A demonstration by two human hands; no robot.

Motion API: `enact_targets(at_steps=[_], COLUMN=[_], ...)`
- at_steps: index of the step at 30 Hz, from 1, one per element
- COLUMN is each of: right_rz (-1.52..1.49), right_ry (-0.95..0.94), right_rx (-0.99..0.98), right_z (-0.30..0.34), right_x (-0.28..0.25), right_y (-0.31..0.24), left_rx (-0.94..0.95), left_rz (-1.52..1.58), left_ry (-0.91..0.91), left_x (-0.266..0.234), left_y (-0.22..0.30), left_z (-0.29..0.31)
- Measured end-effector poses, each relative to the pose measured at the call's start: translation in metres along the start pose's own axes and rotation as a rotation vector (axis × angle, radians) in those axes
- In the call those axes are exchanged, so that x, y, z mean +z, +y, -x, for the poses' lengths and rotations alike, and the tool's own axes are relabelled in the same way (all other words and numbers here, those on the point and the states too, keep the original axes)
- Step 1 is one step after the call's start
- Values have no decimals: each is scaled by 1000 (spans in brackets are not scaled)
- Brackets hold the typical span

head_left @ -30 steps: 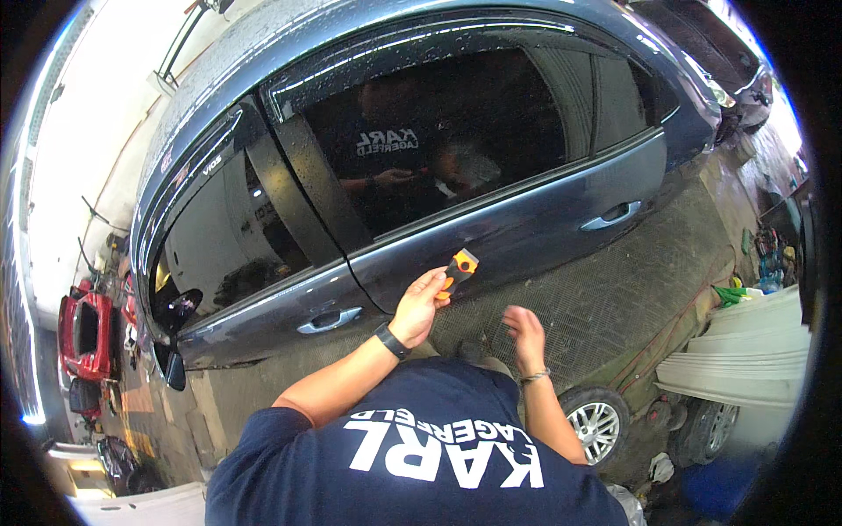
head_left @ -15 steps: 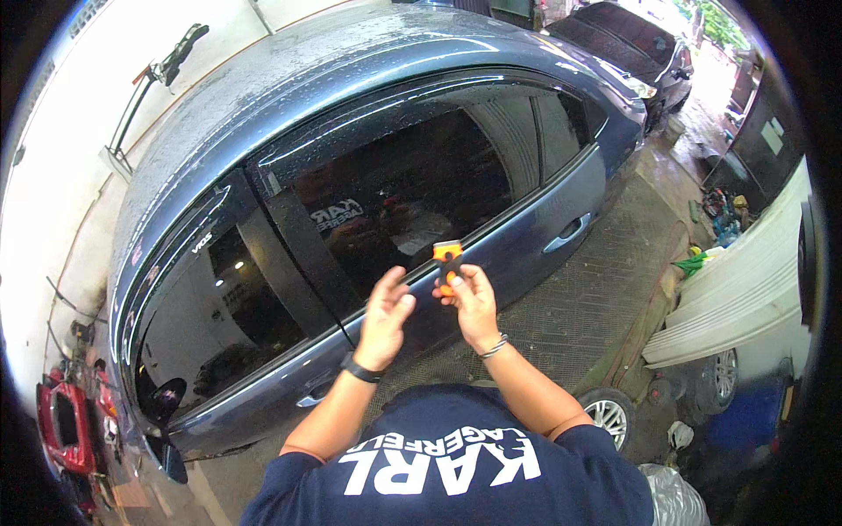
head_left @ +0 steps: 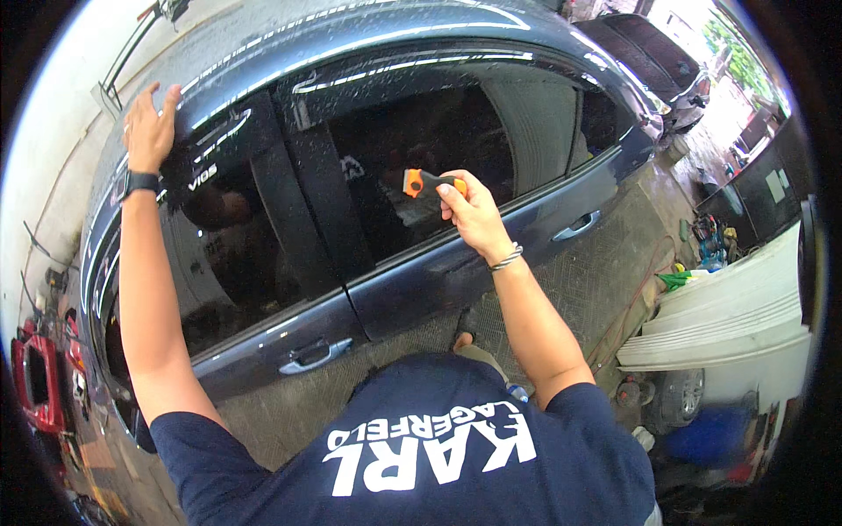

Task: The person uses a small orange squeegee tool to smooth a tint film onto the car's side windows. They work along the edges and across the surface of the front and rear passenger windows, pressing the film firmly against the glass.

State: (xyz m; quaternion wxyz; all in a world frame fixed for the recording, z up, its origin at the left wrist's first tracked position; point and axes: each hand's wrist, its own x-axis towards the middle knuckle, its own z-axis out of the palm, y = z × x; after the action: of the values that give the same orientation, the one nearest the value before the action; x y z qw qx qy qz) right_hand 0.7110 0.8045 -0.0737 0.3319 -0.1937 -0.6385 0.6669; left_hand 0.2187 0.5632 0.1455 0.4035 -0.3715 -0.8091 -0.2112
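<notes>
Right hand [head_left: 472, 209] clenched around the black handle of an orange scraper [head_left: 423, 182]; the orange blade end points left and lies against the dark tinted rear door window [head_left: 438, 131] of a wet dark blue sedan [head_left: 456, 280]. Left hand [head_left: 151, 127] open, palm flat on the roof edge [head_left: 210, 70] at far left, above the front door window [head_left: 228, 237]. Black smartwatch [head_left: 140, 182] on left wrist, silver bracelet [head_left: 507, 258] on right.

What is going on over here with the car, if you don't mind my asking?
A person stands beside a wet dark blue-grey car. Their right hand holds a small orange-and-black scraper tool against the dark tinted window of one door. Their left hand rests flat on the roof edge above the other door. Both doors look closed.
</notes>
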Motion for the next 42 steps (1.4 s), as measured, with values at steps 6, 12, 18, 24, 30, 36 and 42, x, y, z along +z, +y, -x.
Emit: enact_targets(at_steps=[6,12,18,24,30,36,42], right_rz=[351,334,353,536,661,845,748], right_ry=[-230,-110,-136,-139,-44,-39,8], right_rx=[120,214,166,56,8,-90,-21], right_z=[14,47,60,56,57,66,70], right_x=[-3,-31,-11,2,15,52,44], right_y=[37,86,113,115,119,123,132], left_rx=[2,-144,-129,-76,-62,-79,-74], left_rz=[-105,-24,20,48,90,128,148], left_ry=[130,-20,-16,-37,-45,-72,-67], left_x=[21,-12,-22,-22,-33,-33,-32], left_y=[-5,47,60,56,74,76,75], left_z=[12,32,37,34,40,35,36])
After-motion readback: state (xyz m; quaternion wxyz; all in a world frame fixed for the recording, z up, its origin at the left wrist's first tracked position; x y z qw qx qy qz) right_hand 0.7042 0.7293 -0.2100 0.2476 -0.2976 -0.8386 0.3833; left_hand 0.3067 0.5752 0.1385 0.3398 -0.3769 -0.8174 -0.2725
